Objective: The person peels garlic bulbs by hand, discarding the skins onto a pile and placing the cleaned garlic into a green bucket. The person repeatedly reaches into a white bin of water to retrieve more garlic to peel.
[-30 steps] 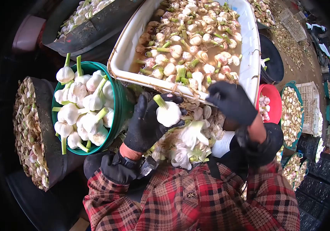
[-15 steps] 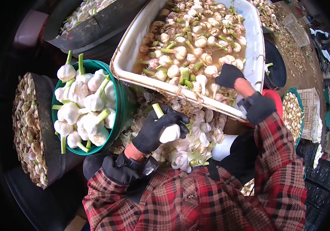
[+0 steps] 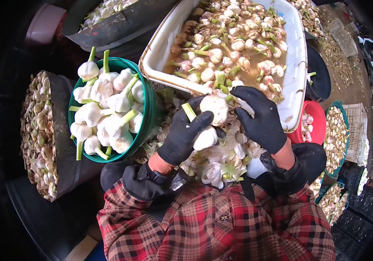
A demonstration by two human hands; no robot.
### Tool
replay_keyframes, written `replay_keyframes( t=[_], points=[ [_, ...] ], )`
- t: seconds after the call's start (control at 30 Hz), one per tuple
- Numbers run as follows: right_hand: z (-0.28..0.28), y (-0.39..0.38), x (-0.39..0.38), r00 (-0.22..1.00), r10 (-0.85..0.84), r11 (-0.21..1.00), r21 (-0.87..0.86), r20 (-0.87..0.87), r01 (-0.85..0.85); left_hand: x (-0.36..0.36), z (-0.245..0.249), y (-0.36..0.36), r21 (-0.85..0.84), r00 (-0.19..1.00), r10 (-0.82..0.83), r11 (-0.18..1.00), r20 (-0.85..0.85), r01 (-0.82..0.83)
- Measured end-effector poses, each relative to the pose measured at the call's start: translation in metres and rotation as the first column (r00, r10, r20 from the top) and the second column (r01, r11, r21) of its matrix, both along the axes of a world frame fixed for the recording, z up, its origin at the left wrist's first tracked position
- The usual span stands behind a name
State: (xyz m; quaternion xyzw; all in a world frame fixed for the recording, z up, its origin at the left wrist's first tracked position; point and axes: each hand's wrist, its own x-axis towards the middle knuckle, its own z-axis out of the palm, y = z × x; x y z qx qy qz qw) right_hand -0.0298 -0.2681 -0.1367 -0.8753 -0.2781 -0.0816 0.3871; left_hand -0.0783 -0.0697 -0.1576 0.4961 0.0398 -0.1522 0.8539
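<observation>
My left hand (image 3: 178,138), in a black glove, is closed around a clean white garlic bulb (image 3: 205,138) whose cut green stem sticks up past the thumb. Its fingertips also meet a second, rougher garlic bulb (image 3: 214,109) between the hands. Also gloved in black, my right hand (image 3: 262,119) curls its fingers from the other side, with a pale garlic bulb (image 3: 246,107) partly hidden in its grip. Both hands are just below the near rim of a white tub (image 3: 184,85) of murky water and unpeeled garlic. Loose white garlic skins (image 3: 214,167) lie beneath them.
A green bucket (image 3: 145,117) heaped with clean garlic stands at left. Beyond it is a dark container (image 3: 64,130) of unpeeled bulbs. To the right are a red basin (image 3: 319,117) with some garlic, a green-rimmed basket (image 3: 335,139) and a pale crate (image 3: 355,130).
My right hand has come back from the tub toward my left, now with garlic in its fingers. My left hand still holds its white bulb. The view has shifted slightly.
</observation>
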Motion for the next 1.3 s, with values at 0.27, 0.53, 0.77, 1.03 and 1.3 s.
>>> replay_keyframes(
  t=[0.27, 0.53, 0.77, 1.03, 1.3],
  points=[
    [0.019, 0.034, -0.022, 0.978, -0.117, 0.993, 0.012, 0.174, 0.117, -0.001, -0.006, -0.004, 0.517, 0.915, 0.127, 0.792, 0.383, -0.326],
    [0.015, 0.034, -0.031, 0.968, -0.14, 0.973, -0.153, 0.211, 0.174, -0.006, -0.016, -0.009, 0.629, 0.857, 0.02, 0.67, 0.515, -0.394],
    [-0.006, 0.025, -0.021, 0.979, -0.204, 0.979, 0.014, 0.023, 0.204, -0.003, -0.012, -0.002, 0.585, 0.918, -0.039, 0.781, 0.395, -0.218],
    [-0.025, -0.042, 0.0, 0.904, -0.422, 0.896, -0.185, -0.065, 0.405, 0.001, 0.001, 0.018, 0.18, 0.931, -0.325, 0.938, 0.165, 0.296],
    [0.011, -0.019, -0.014, 0.918, 0.232, 0.961, 0.22, -0.322, -0.165, 0.007, 0.008, 0.013, 0.149, 0.935, -0.343, 0.933, 0.09, 0.328]
  ],
)
